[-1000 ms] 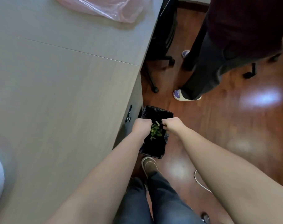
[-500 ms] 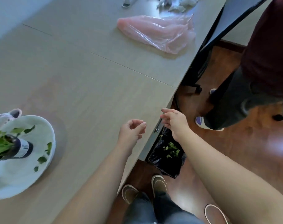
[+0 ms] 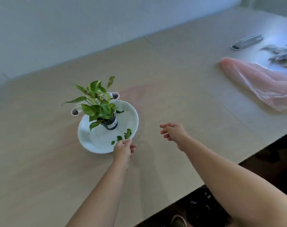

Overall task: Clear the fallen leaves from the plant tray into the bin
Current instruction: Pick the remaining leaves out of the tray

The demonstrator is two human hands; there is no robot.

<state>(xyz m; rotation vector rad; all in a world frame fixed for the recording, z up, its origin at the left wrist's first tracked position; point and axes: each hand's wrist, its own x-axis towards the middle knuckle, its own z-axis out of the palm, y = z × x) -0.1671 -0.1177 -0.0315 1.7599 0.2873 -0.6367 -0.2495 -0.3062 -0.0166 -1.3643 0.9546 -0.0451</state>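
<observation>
A white plant tray (image 3: 131, 115) sits on the table and holds a small potted plant (image 3: 98, 104) in a dark pot. Several fallen leaves (image 3: 127, 133) lie on the tray's near right part. My left hand (image 3: 124, 149) is at the tray's near rim, its curled fingers reaching down to the leaves; the back of the hand hides the fingertips. My right hand (image 3: 174, 133) hovers over the table to the right of the tray, fingers relaxed and holding nothing. The black-lined bin (image 3: 198, 205) shows below the table's near edge, between my arms.
A pink plastic bag (image 3: 260, 86) lies on the table (image 3: 172, 79) at the right, with a grey flat object (image 3: 247, 41) and crumpled scraps (image 3: 280, 54) behind it. A pale looped item (image 3: 75, 111) lies behind the tray. A shoe (image 3: 178, 220) shows on the floor.
Both hands rose from the bin beside the table and moved left across the tabletop. My left hand has reached the tray's rim. The view swung up to the plant.
</observation>
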